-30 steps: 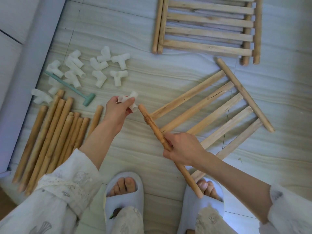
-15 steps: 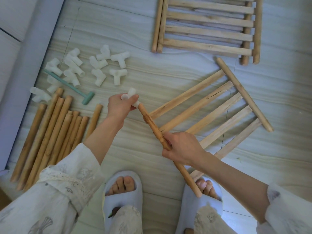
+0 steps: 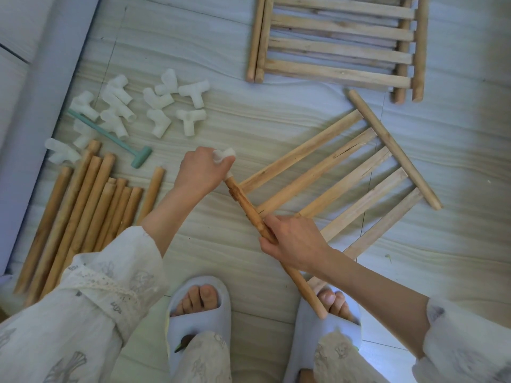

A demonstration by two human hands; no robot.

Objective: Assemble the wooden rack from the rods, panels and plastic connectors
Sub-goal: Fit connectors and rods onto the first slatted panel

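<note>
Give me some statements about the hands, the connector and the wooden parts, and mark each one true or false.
1. The left hand holds a white connector at the panel rod's end. True.
2. The right hand is open and touches nothing. False: it grips that rod.
3. The green mallet is in a hand. False: it lies on the floor.
4. Loose rods lie left of the left arm. True.

Soft daylight, dim blurred edges

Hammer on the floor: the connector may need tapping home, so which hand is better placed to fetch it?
Probably left: the left hand is nearer the hammer, while the right hand steadies the rod.
</note>
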